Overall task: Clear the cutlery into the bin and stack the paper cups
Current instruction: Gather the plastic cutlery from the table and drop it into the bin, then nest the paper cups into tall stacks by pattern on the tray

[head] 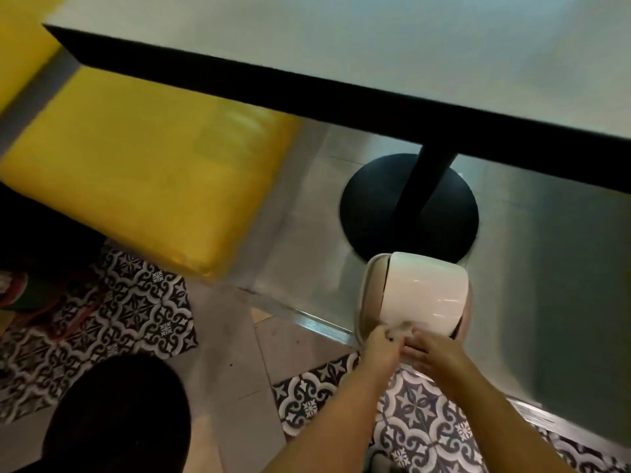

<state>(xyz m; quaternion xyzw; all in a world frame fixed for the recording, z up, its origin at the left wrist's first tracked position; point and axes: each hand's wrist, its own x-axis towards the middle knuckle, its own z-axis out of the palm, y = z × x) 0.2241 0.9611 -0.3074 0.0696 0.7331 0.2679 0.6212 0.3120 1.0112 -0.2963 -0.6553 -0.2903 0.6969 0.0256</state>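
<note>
Bin: white, with a swing lid tilted up on its pinkish rim; stands on the floor below the near edge of the tabletop, just beside the black round table base; its near rim sits over the metal threshold strip.

Left hand: reaches to the near left rim of the bin; fingers curled together at the opening, pinching something small and dark; too blurred to name; grip reads as closed on that item.

Right hand: touching the near front of the bin, just beside the left hand; fingers laid fairly straight against the white wall below the lid; grip apart, holding nothing that shows.

Both forearms enter from the lower right, bare.

Tabletop: pale surface with a thick black edge, running diagonally across the upper frame; carried on a single black post rising from the round base.

Seat: yellow cushioned bench, left of the table base, partly under the tabletop.

Floor: grey metal-looking panel under the table; plain beige tiles and black-and-white patterned tiles nearer the camera.

Dark rounded shape: lower left, unlit; cannot tell what it is.

Cutlery and paper cups: cannot be made out in this view.
</note>
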